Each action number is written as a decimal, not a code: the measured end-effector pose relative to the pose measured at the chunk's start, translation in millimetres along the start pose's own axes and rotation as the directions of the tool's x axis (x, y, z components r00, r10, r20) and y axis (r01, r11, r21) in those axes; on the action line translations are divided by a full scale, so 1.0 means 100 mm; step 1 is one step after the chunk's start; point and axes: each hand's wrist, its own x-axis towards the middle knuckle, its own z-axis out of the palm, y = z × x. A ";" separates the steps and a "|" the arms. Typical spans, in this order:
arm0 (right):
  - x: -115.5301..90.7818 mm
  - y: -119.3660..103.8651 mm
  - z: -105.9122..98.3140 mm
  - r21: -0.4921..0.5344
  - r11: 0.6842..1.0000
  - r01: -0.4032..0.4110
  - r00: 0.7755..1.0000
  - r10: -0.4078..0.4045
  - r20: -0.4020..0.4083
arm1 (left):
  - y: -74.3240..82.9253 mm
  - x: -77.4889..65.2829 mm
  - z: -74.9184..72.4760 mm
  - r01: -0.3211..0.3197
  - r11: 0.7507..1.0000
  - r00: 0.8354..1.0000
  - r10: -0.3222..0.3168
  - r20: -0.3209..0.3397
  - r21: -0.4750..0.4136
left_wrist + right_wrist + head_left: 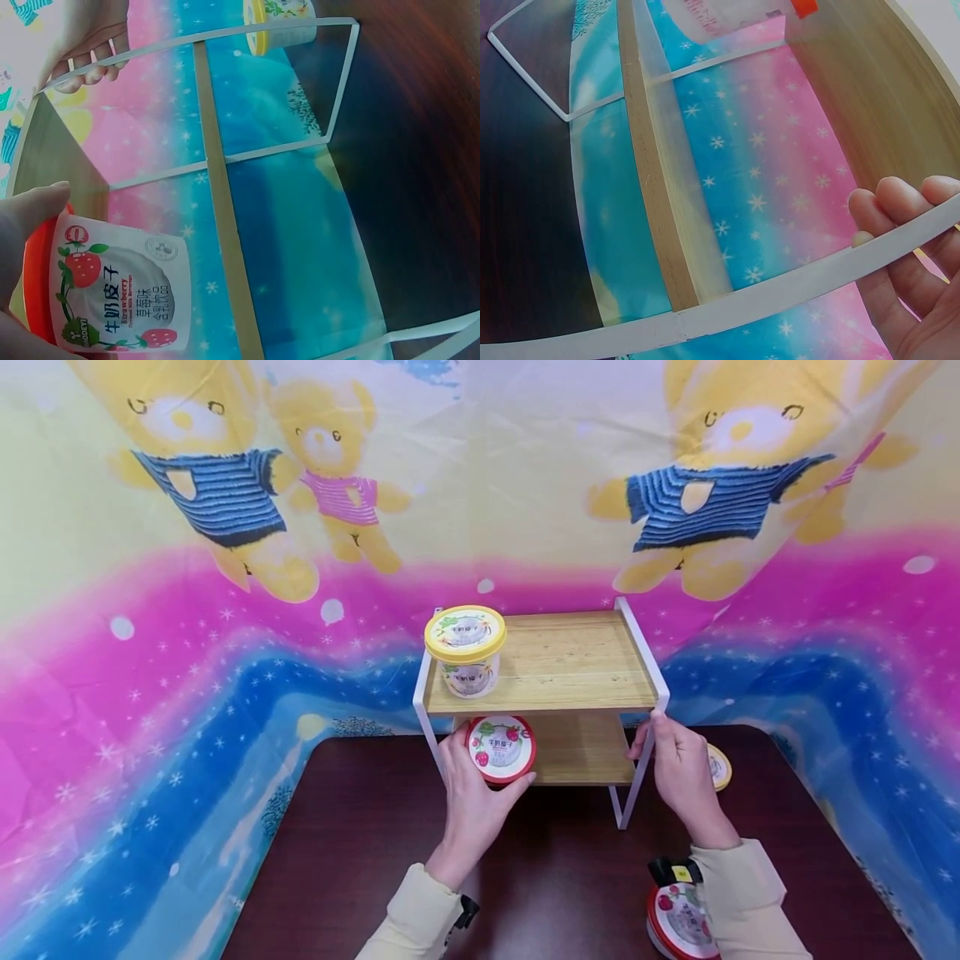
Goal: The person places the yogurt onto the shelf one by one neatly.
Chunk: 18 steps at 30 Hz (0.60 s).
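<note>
My left hand (pixel 474 797) holds a red-lidded strawberry milk-pudding tub (pixel 501 748) at the left end of the lower shelf board. Thumb and fingers go round its lid in the left wrist view, where the tub's strawberry label (pixel 124 289) shows. I cannot tell whether its base touches the board. The two-tier wooden shelf (pixel 577 660) has white metal side frames. On its right side frame (pixel 780 300), my right hand (pixel 681 768) grips the upright with curled fingers. A yellow-lidded tub (pixel 467 647) stands at the left of the top board.
Another yellow-lidded tub (pixel 718 767) stands behind my right hand, partly hidden. Near the front, a red-lidded tub (pixel 681 920) is partly covered by my right sleeve. The shelf stands on a dark table (pixel 337 860) before a bear-printed cloth (pixel 480 510).
</note>
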 end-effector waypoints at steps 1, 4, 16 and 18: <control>0.00 0.00 0.00 0.000 1.000 0.000 1.000 0.000 0.000 | 0.00 0.00 0.01 0.000 1.000 1.000 0.000 -0.003 0.001; 0.00 -0.01 0.00 -0.006 1.000 -0.001 1.000 0.001 0.003 | 0.00 0.02 0.04 -0.007 1.000 1.000 0.007 -0.029 0.003; 0.00 -0.01 -0.01 -0.003 1.000 -0.003 1.000 0.003 -0.001 | -0.01 0.09 0.16 0.039 0.999 0.995 -0.040 -0.088 -0.011; 0.00 -0.02 -0.01 -0.002 1.000 -0.006 1.000 0.006 -0.001 | -0.02 0.10 0.17 0.050 0.999 0.995 -0.051 -0.090 -0.013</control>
